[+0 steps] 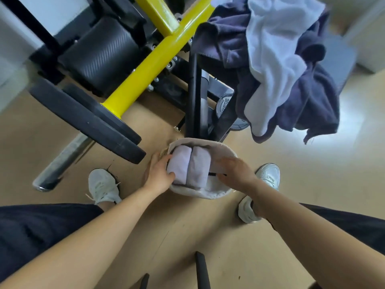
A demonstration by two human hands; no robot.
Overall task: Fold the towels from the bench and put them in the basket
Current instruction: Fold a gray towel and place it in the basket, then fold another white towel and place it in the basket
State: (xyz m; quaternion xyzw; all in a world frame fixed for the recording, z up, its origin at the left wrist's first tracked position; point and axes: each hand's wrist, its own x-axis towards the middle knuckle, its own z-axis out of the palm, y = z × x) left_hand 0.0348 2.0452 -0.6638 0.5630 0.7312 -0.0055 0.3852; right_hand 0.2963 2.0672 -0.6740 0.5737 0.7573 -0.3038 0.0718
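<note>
Down on the floor (312, 174), the basket (208, 193) sits tight against a weight plate (87, 119) and the bench frame (194, 97), with open room rightward. The left hand (159, 174) grips one of two folded towels (188, 165) inside. The right hand (235, 172) is at the rim, its fingers blurred and its grasp unclear. Unfolded towels (275, 59) run off the top edge.

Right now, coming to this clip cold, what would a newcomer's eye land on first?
The bright yellow frame of the gym machine slants across the upper left, ending at black weight plates. Upper right, a heap of navy and white towels hangs down. Lower centre, the left hand grips folded lilac towels in the pale basket on the floor, the right hand beside them.
</note>
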